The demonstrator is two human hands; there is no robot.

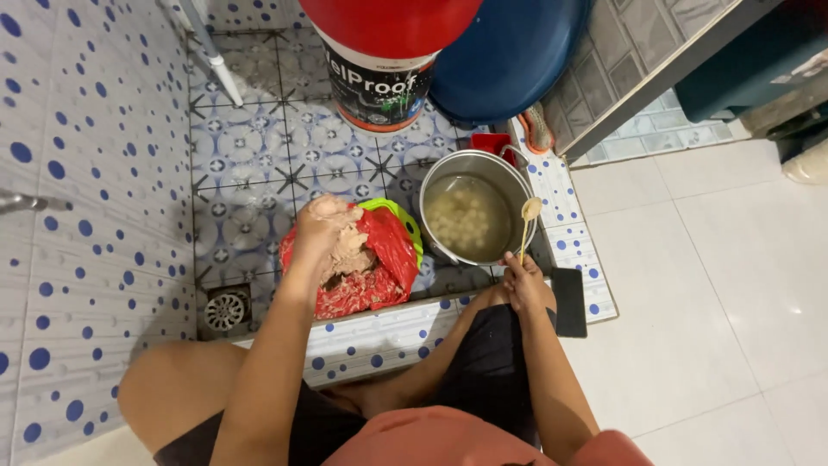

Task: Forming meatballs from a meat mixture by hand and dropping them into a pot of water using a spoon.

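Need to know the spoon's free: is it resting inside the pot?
No, the right hand holds the spoon up over the rim of the pot.

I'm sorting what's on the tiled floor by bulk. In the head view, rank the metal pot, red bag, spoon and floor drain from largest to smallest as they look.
1. Red bag and pot: look alike, unranked.
2. Drain.
3. Spoon, thin, held by right hand.

shiny metal pot, glossy red plastic bag.
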